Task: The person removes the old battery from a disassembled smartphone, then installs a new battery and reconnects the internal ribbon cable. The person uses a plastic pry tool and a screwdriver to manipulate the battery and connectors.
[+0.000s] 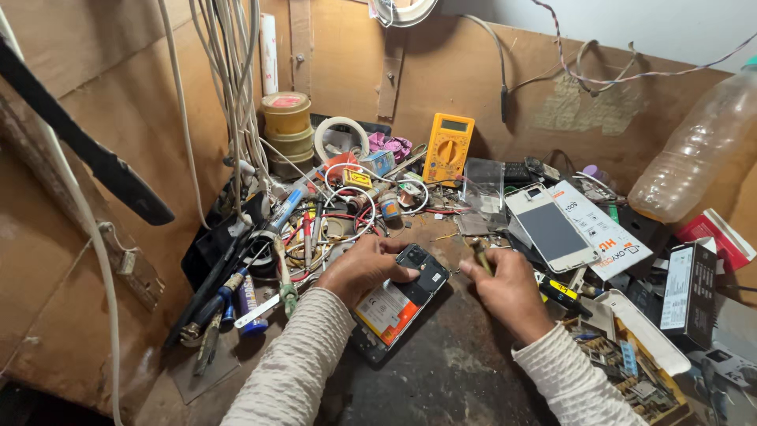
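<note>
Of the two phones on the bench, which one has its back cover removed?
The dark phone under the left hand: its orange-and-white battery shows. The white phone further right lies closed, screen up.

Opened phone [400, 302] at the desk's front edge: black frame, battery white with an orange band. Multimeter [448, 147] at the back edge: yellow, with a grey screen. Tape rolls [287, 125] toward the back left corner: tan, top one red-centred. Sleeves [300, 363]: cream, ribbed knit. Desk [461, 371]: dark, mottled grey. Second phone [550, 229]: white rim, grey screen.
</note>
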Tool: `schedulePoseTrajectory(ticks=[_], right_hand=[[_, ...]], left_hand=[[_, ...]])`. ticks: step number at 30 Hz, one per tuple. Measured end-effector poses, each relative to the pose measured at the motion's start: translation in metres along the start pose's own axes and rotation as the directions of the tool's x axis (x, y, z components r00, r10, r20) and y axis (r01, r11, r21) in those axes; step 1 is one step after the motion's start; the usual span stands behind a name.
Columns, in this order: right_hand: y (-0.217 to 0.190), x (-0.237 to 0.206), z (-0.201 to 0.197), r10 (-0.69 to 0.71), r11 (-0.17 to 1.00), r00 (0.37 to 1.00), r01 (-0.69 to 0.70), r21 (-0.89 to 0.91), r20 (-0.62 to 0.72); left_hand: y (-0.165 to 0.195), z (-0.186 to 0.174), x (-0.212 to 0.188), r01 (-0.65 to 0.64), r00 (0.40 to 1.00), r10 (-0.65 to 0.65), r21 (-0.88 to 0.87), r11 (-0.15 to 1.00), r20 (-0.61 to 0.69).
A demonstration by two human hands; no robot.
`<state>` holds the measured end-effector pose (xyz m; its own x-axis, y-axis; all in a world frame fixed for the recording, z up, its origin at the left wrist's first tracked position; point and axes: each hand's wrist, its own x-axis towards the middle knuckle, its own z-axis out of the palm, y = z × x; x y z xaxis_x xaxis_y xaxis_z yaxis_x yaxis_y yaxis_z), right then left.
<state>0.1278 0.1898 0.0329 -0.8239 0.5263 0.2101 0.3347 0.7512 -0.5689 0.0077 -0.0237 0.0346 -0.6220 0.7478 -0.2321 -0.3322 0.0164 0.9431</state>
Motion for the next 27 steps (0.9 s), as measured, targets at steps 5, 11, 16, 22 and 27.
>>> schedulePoseTrajectory(ticks=[5, 11, 16, 22, 27], right_hand=[[-0.006, 0.003, 0.005, -0.011, 0.734, 0.97, -0.157, 0.661, 0.242], [-0.023, 0.017, 0.022, -0.084, 0.773, 0.973, -0.073, 0.63, 0.217], [-0.021, 0.021, 0.032, -0.118, 0.803, 0.969, -0.034, 0.595, 0.215], [-0.016, 0.024, 0.041, -0.108, 0.833, 0.97, -0.031, 0.552, 0.218], [-0.018, 0.02, 0.041, -0.109, 0.825, 0.972, -0.029, 0.565, 0.209]], left_hand=[[-0.005, 0.0, 0.007, 0.012, 1.0, -0.012, -0.01, 1.0, -0.014], [-0.008, 0.001, 0.012, 0.02, 0.996, -0.019, 0.014, 1.0, -0.09], [-0.009, 0.002, 0.016, 0.031, 0.987, -0.024, 0.042, 0.999, -0.158], [-0.01, -0.001, 0.021, 0.048, 0.991, -0.037, 0.081, 0.996, -0.131], [-0.014, -0.003, 0.024, 0.001, 0.996, 0.006, 0.083, 0.997, -0.085]])
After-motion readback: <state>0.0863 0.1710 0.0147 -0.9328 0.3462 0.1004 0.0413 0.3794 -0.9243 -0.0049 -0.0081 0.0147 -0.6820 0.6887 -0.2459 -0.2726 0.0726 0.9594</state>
